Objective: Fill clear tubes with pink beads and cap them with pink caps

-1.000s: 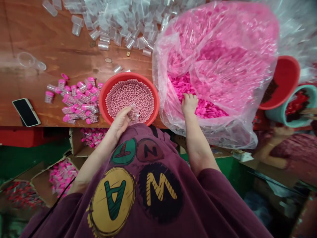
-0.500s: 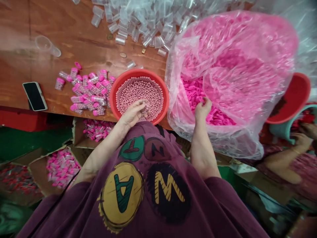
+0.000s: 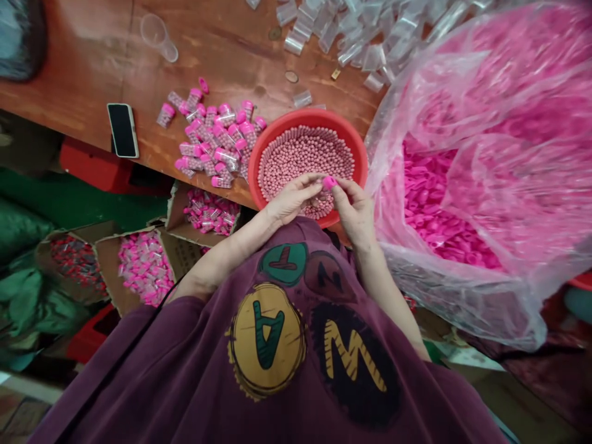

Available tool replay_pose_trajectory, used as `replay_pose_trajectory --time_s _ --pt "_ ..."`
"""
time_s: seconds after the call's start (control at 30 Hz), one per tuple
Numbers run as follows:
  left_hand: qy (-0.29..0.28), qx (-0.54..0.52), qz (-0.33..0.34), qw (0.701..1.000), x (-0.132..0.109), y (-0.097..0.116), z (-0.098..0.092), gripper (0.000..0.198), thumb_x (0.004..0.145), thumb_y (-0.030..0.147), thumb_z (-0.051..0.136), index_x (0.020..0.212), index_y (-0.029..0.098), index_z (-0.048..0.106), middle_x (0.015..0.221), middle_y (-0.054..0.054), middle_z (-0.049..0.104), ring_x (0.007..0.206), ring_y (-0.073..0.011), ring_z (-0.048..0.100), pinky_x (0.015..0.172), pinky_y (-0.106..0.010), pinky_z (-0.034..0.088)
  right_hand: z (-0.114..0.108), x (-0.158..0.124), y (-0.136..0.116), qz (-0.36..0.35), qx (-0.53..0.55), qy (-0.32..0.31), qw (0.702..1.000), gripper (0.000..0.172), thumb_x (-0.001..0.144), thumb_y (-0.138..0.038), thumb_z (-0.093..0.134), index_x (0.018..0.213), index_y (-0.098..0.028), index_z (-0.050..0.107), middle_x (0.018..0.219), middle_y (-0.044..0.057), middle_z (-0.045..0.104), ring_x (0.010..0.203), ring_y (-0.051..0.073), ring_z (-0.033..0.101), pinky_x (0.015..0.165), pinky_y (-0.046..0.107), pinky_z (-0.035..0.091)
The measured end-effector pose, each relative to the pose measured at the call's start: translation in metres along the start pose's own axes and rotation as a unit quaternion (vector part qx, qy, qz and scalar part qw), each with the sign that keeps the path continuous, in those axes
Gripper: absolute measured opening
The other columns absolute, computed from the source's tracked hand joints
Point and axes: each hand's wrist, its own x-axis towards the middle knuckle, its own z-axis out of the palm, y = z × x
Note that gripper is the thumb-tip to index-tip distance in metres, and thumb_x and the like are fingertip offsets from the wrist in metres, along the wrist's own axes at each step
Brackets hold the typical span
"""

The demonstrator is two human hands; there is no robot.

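Note:
Over the red bowl (image 3: 363,154) of pink beads (image 3: 305,157), my two hands meet. My left hand (image 3: 296,196) is closed around a small clear vial (image 3: 320,200), largely hidden by the fingers and hard to pick out against the beads. Between the thumb and fingers of my right hand (image 3: 357,213) is a bright pink cap (image 3: 330,182), held at the vial's top end. Whether the cap is seated on the vial I cannot tell. Left of the bowl lies a pile of capped vials (image 3: 217,139) with pink beads inside.
A large plastic bag (image 3: 462,203) of pink caps stands at right. Empty clear vials (image 3: 351,31) are heaped at the back. A phone (image 3: 123,131) and a clear scoop (image 3: 160,38) lie on the table (image 3: 92,55). Below its edge are cardboard boxes (image 3: 178,253) of filled vials.
My right hand has come left out of the bag with a pink cap and joined my left hand over the bowl. The view has shifted left, so the table things appear farther right.

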Motion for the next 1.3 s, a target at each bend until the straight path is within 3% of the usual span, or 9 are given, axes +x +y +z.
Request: replay_pose_trajectory --time_s 0.17,0.3,0.47,0.6,0.73,1.0,1.17,1.23,1.3 --pt "0.01 0.023 0.038 0.999 -0.001 -0.008 0.001 0.024 0.097 0.028 0.099 0.116 0.022 0.085 0.108 -0.003 0.085 0.089 -0.012 0.075 0.074 -0.024 0.054 0.001 -0.004 -0.006 -0.036 -0.055 0.015 0.998 0.045 0.117 -0.067 0.068 0.13 -0.03 0.089 0.127 0.008 0.089 0.121 0.027 0.085 0.115 0.053 0.071" --pt "0.025 0.05 0.086 0.995 -0.001 -0.013 0.006 0.027 0.096 0.032 0.1 0.117 0.022 0.086 0.099 0.0 0.079 0.081 -0.0094 0.07 0.072 -0.022 0.054 0.005 -0.008 -0.007 -0.031 -0.04 0.034 0.998 0.051 0.117 -0.068 0.069 0.147 -0.029 0.084 0.139 0.009 0.089 0.123 0.027 0.086 0.12 0.055 0.07" --pt "0.018 0.067 0.094 0.993 -0.002 -0.014 0.006 0.028 0.099 0.04 0.099 0.117 0.022 0.086 0.1 -0.001 0.079 0.081 -0.0096 0.07 0.078 -0.023 0.059 0.003 -0.011 -0.009 -0.066 -0.075 0.031 0.995 0.05 0.116 -0.073 0.066 0.138 -0.033 0.088 0.13 0.008 0.089 0.124 0.03 0.084 0.12 0.058 0.07" --pt "0.038 0.043 0.074 0.996 -0.005 -0.016 0.011 0.018 0.104 0.031 0.094 0.115 0.021 0.084 0.098 -0.002 0.079 0.082 -0.0102 0.07 0.083 -0.024 0.06 0.006 -0.015 -0.009 -0.099 -0.112 0.03 0.988 0.048 0.121 -0.065 0.058 0.146 -0.035 0.086 0.119 0.009 0.085 0.114 0.031 0.083 0.115 0.06 0.071" --pt "0.069 0.04 0.084 0.993 -0.015 -0.016 0.022 0.009 0.108 0.021 0.085 0.117 0.022 0.081 0.102 -0.001 0.078 0.085 -0.0101 0.07 0.087 -0.024 0.06 0.011 -0.018 -0.014 -0.117 -0.114 0.027 0.986 0.045 0.124 -0.06 0.054 0.15 -0.038 0.083 0.127 0.008 0.084 0.117 0.03 0.082 0.114 0.058 0.071" --pt "0.035 0.106 0.125 0.986 -0.022 -0.007 0.023 0.023 0.099 0.019 0.093 0.118 0.02 0.081 0.102 -0.001 0.078 0.09 -0.013 0.074 0.087 -0.028 0.063 -0.018 -0.013 -0.016 -0.067 -0.044 -0.034 0.996 0.044 0.114 -0.062 0.073 0.152 -0.042 0.08 0.131 0.005 0.081 0.117 0.028 0.08 0.109 0.057 0.073" --pt "0.031 0.111 0.124 0.986 -0.022 0.0 0.018 0.02 0.098 0.017 0.093 0.114 0.018 0.081 0.098 -0.001 0.079 0.082 -0.011 0.072 0.081 -0.028 0.062 -0.017 -0.003 0.012 -0.007 0.105 0.054 0.993 0.062 0.093 -0.067 0.099 0.141 -0.038 0.071 0.12 0.003 0.079 0.088 0.023 0.073 0.079 0.046 0.075" --pt "0.029 0.117 0.112 0.986 -0.023 0.001 0.018 0.018 0.099 0.016 0.092 0.113 0.017 0.08 0.099 -0.003 0.08 0.082 -0.0111 0.072 0.082 -0.029 0.062 -0.011 -0.001 0.012 0.005 0.104 0.085 0.991 0.057 0.094 -0.07 0.097 0.131 -0.033 0.073 0.112 0.003 0.078 0.086 0.022 0.074 0.08 0.046 0.074" --pt "0.037 0.127 0.099 0.986 -0.024 0.001 0.018 0.018 0.1 0.019 0.092 0.114 0.017 0.08 0.102 -0.003 0.082 0.083 -0.0115 0.075 0.085 -0.029 0.063 -0.009 -0.003 0.005 -0.008 0.031 0.065 0.997 0.049 0.105 -0.072 0.085 0.13 -0.031 0.078 0.114 0.004 0.08 0.096 0.024 0.078 0.091 0.049 0.075"
